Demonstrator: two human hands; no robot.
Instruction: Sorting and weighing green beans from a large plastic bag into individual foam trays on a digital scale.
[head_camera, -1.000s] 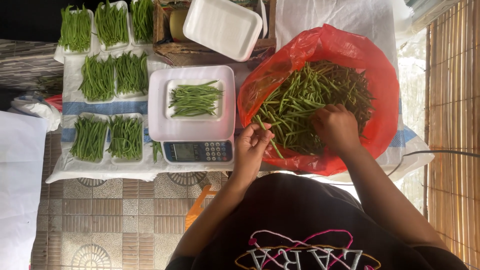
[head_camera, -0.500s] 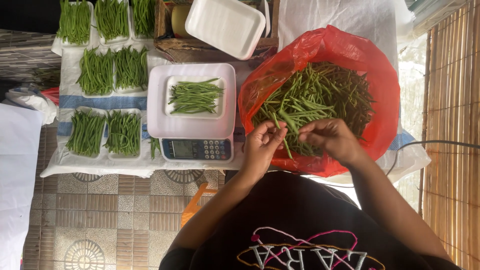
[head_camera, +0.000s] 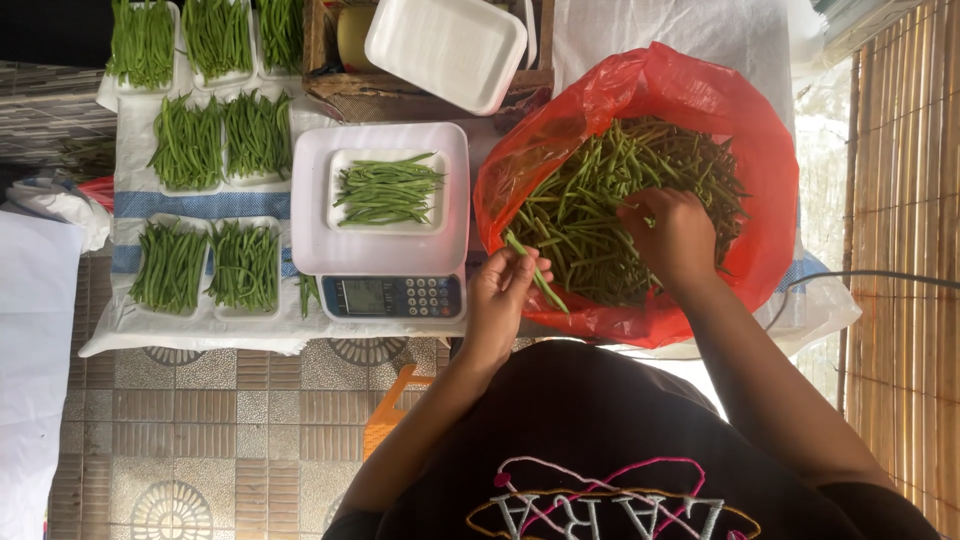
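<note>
A red plastic bag (head_camera: 700, 90) lies open on the table, full of loose green beans (head_camera: 600, 190). My right hand (head_camera: 672, 235) is down in the pile, its fingers closed around some beans. My left hand (head_camera: 510, 290) hovers at the bag's near left edge, pinching a few green beans that stick out from its fingers. Just left of it stands a white digital scale (head_camera: 380, 255) with a white foam tray of beans (head_camera: 388, 190) on its platform.
Several white foam trays filled with beans (head_camera: 210, 265) lie in rows on the white cloth at left. An empty foam tray (head_camera: 445, 50) rests on a wooden crate at the back. A bamboo screen (head_camera: 905, 300) runs along the right; tiled floor lies below.
My right hand moved from beside my left hand back up into the bean pile. My left hand stayed at the bag's edge, still holding beans.
</note>
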